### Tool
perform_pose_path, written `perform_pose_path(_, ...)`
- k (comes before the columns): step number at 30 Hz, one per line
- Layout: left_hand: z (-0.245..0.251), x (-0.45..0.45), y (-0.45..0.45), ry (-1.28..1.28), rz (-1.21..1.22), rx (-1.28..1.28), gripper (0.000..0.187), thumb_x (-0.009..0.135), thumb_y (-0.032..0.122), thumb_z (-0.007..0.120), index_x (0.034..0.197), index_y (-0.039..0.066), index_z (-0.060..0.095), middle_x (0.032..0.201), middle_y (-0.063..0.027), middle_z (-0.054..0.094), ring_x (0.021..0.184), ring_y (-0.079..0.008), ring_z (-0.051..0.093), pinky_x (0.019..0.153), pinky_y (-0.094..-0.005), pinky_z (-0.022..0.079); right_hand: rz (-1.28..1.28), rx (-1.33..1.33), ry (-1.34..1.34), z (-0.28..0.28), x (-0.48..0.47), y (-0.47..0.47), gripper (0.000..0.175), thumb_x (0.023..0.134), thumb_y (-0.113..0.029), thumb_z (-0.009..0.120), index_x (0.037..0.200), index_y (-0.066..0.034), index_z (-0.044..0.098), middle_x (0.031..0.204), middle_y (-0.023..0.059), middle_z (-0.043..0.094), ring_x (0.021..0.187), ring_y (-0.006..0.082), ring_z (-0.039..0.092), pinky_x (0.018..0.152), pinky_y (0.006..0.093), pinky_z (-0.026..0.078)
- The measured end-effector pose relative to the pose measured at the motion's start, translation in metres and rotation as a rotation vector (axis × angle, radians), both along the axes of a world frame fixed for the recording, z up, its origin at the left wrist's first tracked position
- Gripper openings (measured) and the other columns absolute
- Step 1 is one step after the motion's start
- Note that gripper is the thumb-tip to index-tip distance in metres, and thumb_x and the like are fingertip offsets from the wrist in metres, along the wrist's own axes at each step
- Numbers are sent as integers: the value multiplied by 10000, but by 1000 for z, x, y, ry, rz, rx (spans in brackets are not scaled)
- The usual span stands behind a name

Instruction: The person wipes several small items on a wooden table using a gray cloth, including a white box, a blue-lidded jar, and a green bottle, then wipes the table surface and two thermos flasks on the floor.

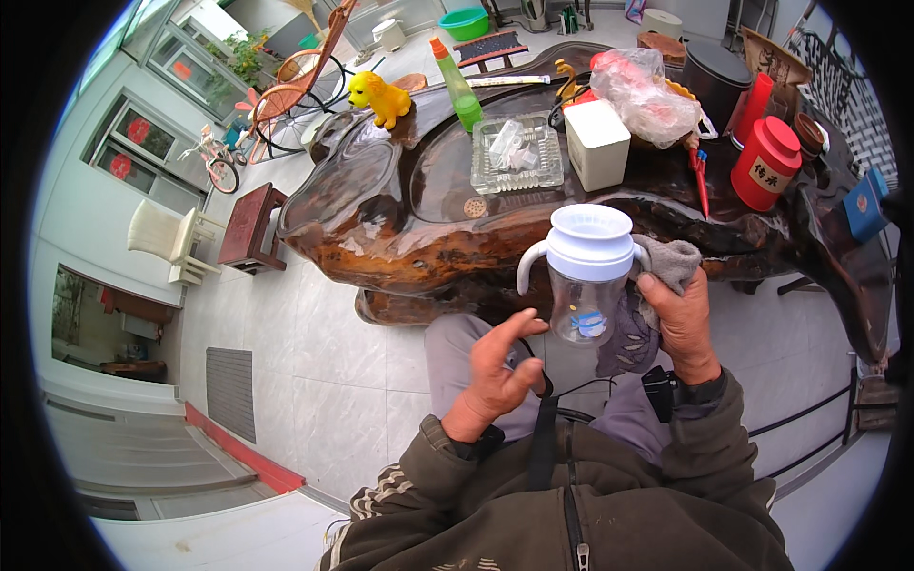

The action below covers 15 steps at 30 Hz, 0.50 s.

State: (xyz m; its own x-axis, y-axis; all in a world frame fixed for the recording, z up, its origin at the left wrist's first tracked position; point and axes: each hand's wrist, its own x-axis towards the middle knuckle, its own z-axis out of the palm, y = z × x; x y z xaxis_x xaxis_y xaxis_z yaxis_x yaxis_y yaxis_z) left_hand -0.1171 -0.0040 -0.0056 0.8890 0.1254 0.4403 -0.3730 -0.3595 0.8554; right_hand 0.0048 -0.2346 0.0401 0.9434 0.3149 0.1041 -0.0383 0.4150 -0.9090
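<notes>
My right hand [682, 321] grips a grey cloth [628, 335] together with one handle of a baby bottle [587, 278]. The bottle is clear, with a white collar and lid and two curved grey handles, and a small blue print low on its side. It hangs upright in front of the table's near edge. Its left handle is free. Just left of the bottle's base, my left hand [500, 378] is raised with fingers apart and nothing in it. Part of the bottle's right side is covered by the cloth and fingers.
On the carved wooden table [343, 221] stand a clear plastic tray [518, 182], a white box [598, 146], a red canister [766, 164], a green bottle [457, 89] and a yellow toy dog [382, 100]. A red pen [700, 182] lies there too. A small wooden stool [246, 228] stands left.
</notes>
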Motion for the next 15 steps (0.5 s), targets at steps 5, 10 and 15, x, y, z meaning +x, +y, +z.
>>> perform_pose_path(5,9,20,10,198,-115,-658,861,1051,670,460,1553,-27,404,1391,-184,616,1290,-257,597,1113,-388,442,208,-94,37,1,-1,-4,321,884,-38,778,1186,-13,671,1203,53,713,1076,121,653,985,296,520)
perform_pose_path(10,23,19,0,372,-350,-800,1113,912,841,523,1599,-16,340,1552,-148,488,1457,-249,440,1223,-409,309,190,-111,80,-2,-8,14,301,887,-24,766,1172,-4,670,1181,51,715,1095,131,653,1015,315,506)
perform_pose_path(15,15,17,-22,367,-346,-809,1161,861,809,641,1627,16,277,1586,-117,431,1466,-231,411,1231,-411,290,-133,-310,-6,-13,-17,35,230,942,-16,749,1161,-10,679,1117,46,739,1046,124,656,926,302,532)
